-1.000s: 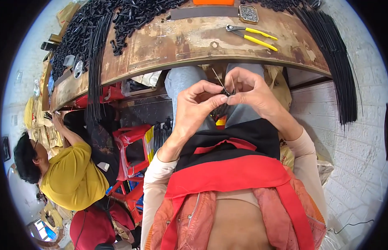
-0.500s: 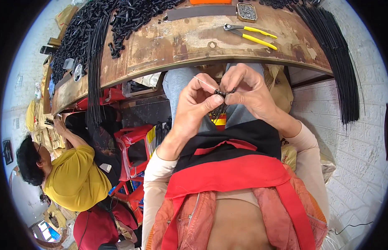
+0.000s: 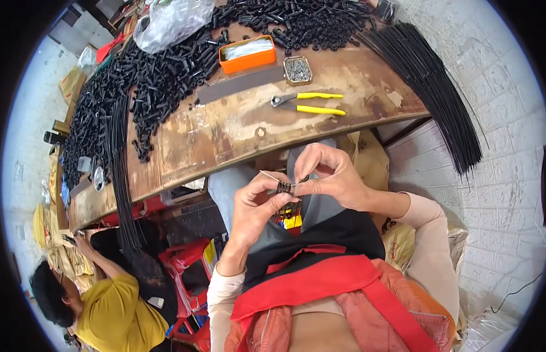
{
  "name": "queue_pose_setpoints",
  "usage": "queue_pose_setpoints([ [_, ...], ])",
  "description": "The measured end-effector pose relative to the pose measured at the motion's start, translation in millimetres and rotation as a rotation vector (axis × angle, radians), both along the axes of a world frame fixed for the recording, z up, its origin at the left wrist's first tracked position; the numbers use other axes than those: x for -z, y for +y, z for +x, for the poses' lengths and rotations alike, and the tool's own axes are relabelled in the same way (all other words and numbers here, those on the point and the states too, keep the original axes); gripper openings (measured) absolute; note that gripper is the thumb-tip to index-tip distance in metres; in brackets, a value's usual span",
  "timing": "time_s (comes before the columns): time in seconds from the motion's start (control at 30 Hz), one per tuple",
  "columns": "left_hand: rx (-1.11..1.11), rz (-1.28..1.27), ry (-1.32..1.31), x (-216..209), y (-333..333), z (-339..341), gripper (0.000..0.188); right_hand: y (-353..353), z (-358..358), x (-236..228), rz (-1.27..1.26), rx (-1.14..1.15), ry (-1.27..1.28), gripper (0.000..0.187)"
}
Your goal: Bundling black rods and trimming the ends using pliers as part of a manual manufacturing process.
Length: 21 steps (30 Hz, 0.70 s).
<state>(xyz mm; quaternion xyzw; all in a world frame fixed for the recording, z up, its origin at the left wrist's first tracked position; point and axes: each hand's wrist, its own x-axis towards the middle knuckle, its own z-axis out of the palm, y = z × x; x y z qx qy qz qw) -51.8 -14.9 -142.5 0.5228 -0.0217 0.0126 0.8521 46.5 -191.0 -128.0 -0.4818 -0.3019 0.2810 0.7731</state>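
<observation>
L hand [image 3: 258, 208]: grip clamped on blk part [image 3: 284, 187]; R hand's [image 3: 329, 179] on sm. bit [image 3: 305, 178]. Prob. midway: bit's apart, loose pcs [image 3: 147, 82] left on surface [image 3: 232, 123].

That worn wooden table [image 3: 226, 132] carries heaped black parts [image 3: 161, 76], long black wires [image 3: 414, 64], an orange box [image 3: 249, 63], grey strip [image 3: 241, 86], small dish [image 3: 297, 70] and yellow-handled pliers [image 3: 317, 110].

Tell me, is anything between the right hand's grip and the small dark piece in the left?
Nothing visible: the right hand is close beside the small dark piece in the left hand, though contact is unclear. The yellow-handled pliers lie apart, on the table.
</observation>
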Motion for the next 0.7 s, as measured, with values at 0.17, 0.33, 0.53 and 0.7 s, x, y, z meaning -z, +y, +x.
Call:
queue_pose_setpoints([
  [0.17,-0.134,0.049,0.038,9.0,-0.3,27.5,0.011,-7.7,94.8,-7.0,-0.43,0.031,-0.233,0.014],
  [0.33,-0.069,0.017,0.05,15.5,1.2,43.1,0.012,-5.9,248.6,28.2,-0.676,0.504,-0.722,0.019],
  [0.53,-0.04,0.024,0.159,21.3,4.6,53.6,0.007,40.2,320.3,41.4,-0.684,0.641,-1.11,0.016],
  [0.7,-0.074,0.018,0.188,23.8,-0.3,49.8,0.007,44.9,330.0,55.2,-0.794,0.569,-1.275,0.017],
])
